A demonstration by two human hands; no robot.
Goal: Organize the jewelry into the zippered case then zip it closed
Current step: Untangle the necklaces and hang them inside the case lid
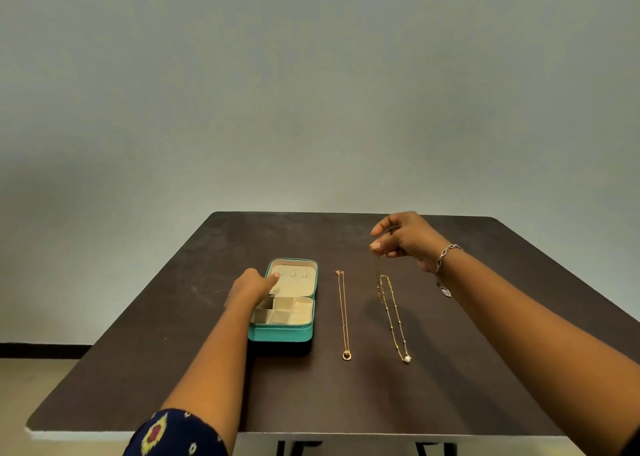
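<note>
Gripping the lid rim of the open case with the left hand, thumb inside, likely steadying it on the tabletop for loading. Pinching the top of the pearl chain in the right hand, holding it up, leaving the pearl end resting right of the case, probably avoiding tangles. Leaving the ring chain lying straight between them. Finding no brand or writing readable.

A dark brown worktop is carrying an open teal case, with a ring-pendant necklace and a pearl necklace lying beside it.
</note>
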